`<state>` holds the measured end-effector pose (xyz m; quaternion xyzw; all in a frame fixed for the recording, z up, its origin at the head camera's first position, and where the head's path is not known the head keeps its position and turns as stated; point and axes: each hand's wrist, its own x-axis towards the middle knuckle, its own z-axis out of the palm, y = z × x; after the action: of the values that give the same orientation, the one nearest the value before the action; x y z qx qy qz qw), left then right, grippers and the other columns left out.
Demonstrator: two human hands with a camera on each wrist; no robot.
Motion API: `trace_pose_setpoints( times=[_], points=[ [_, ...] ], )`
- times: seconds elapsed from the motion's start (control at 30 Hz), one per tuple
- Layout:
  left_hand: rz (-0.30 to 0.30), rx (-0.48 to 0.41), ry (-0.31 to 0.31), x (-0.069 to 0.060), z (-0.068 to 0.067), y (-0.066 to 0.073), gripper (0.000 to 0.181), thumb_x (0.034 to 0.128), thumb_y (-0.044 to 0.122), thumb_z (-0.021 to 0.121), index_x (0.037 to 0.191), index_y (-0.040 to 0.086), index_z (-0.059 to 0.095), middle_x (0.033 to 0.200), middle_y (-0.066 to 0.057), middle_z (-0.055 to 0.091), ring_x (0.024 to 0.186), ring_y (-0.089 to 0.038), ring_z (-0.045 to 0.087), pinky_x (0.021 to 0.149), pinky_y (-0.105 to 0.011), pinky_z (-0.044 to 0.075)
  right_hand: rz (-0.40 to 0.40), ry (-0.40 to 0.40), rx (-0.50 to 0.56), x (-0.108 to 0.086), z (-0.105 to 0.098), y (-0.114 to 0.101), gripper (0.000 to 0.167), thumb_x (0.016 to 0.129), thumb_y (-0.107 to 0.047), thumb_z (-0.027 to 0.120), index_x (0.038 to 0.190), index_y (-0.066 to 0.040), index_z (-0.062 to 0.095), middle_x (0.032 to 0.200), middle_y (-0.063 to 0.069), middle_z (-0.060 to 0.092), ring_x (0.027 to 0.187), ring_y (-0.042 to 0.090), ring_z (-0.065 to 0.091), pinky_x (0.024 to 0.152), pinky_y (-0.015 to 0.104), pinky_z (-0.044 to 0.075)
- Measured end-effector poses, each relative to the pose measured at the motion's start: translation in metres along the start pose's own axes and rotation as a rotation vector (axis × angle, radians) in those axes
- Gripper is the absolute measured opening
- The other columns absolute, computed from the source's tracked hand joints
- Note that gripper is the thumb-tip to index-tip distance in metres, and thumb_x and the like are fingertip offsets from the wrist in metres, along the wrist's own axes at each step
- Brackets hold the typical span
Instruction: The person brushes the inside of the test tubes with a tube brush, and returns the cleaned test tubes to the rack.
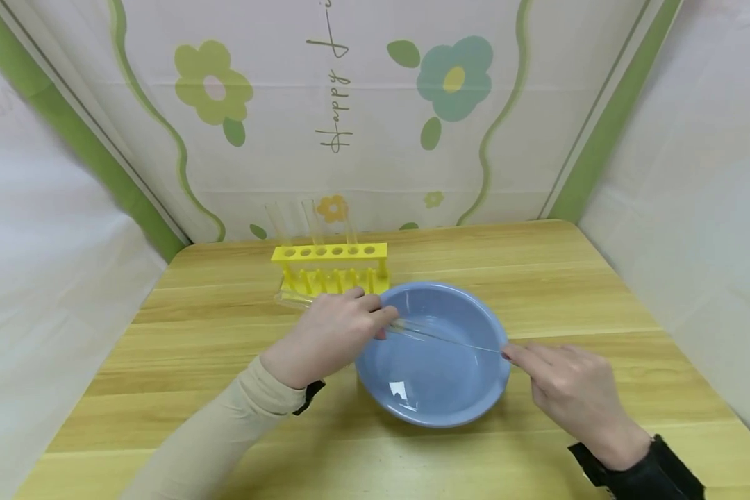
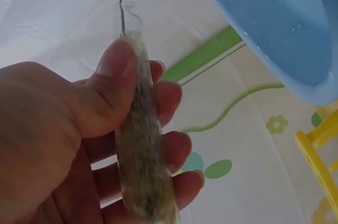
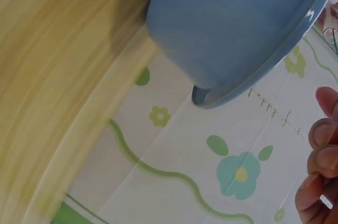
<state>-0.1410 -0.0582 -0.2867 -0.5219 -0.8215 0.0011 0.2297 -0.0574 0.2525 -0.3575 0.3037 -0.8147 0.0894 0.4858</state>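
Observation:
My left hand (image 1: pixel 344 326) grips a clear glass test tube (image 2: pixel 132 20) over the blue basin, fingers curled round it and thumb along its side. Inside the tube, the bristles of a test tube brush (image 2: pixel 145 155) show through the glass. Its thin wire handle (image 1: pixel 459 341) runs out of the tube's mouth across the basin. At the basin's right rim, my right hand (image 1: pixel 571 382) pinches the far end of that wire. The fingers of the right hand (image 3: pixel 322 152) show curled in the right wrist view. Beneath the tube sits the blue basin (image 1: pixel 434 417).
Behind the basin, to its left, stands a yellow test tube rack (image 1: pixel 329 253) with three upright glass tubes (image 1: pixel 313 223). All stands on a wooden table (image 1: pixel 569 278). A floral cloth (image 1: pixel 375 160) hangs along the table's back edge.

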Motion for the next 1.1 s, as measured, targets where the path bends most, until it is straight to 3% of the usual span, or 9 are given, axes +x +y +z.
trace_pose_setpoints(
  times=[0.2,0.4,0.5,0.63,0.77,1.1],
  points=[
    [-0.016,-0.035,-0.035,-0.005,0.001,-0.004,0.023,0.0805,0.021,0.083,0.101,0.015,0.073,0.086,0.001,0.069,0.068,-0.016,0.061,0.045,-0.024,0.047,-0.008,-0.005,0.0,-0.004,-0.003,0.005,0.045,0.091,0.002,0.036,0.078,-0.014,0.076,0.052,-0.014,0.026,0.049,-0.002,0.009,0.041,0.013,0.008],
    [-0.022,-0.055,-0.063,-0.008,0.006,-0.007,0.022,0.0813,0.022,0.081,0.099,0.014,0.073,0.085,0.0,0.068,0.066,-0.016,0.061,0.045,-0.023,0.047,-0.006,-0.04,0.03,-0.014,-0.003,0.015,0.042,0.104,-0.013,0.04,0.082,-0.014,0.076,0.053,-0.014,0.031,0.05,-0.003,0.011,0.041,0.011,0.009],
    [-0.028,-0.069,-0.083,-0.01,0.008,-0.009,0.022,0.0815,0.022,0.081,0.099,0.014,0.072,0.086,-0.001,0.069,0.067,-0.017,0.062,0.046,-0.023,0.047,0.0,-0.06,0.036,-0.023,-0.002,0.021,0.043,0.106,-0.016,0.039,0.083,-0.015,0.075,0.053,-0.014,0.036,0.049,-0.002,0.013,0.039,0.012,0.011],
    [-0.037,-0.083,-0.107,-0.011,0.009,-0.011,0.019,0.0836,0.023,0.079,0.099,0.014,0.071,0.086,0.0,0.068,0.067,-0.017,0.062,0.045,-0.023,0.046,0.029,-0.093,0.066,-0.038,0.0,0.032,0.045,0.108,-0.022,0.039,0.085,-0.014,0.076,0.061,-0.008,0.061,0.038,0.005,0.037,0.033,0.016,0.028],
    [-0.049,-0.103,-0.127,-0.013,0.012,-0.014,0.018,0.0847,0.024,0.077,0.099,0.014,0.072,0.087,0.0,0.069,0.068,-0.017,0.063,0.048,-0.024,0.048,0.056,-0.134,0.079,-0.049,-0.002,0.042,0.047,0.109,-0.027,0.037,0.089,-0.014,0.078,0.076,-0.001,0.073,0.049,0.017,0.063,0.037,0.025,0.044],
    [-0.059,-0.129,-0.149,-0.015,0.012,-0.018,0.022,0.0825,0.02,0.08,0.103,0.014,0.075,0.093,-0.001,0.072,0.075,-0.018,0.067,0.055,-0.026,0.054,0.09,-0.206,0.083,-0.061,-0.016,0.056,0.051,0.109,-0.036,0.033,0.093,-0.016,0.077,0.082,-0.001,0.075,0.064,0.02,0.07,0.045,0.026,0.05]
  ],
)
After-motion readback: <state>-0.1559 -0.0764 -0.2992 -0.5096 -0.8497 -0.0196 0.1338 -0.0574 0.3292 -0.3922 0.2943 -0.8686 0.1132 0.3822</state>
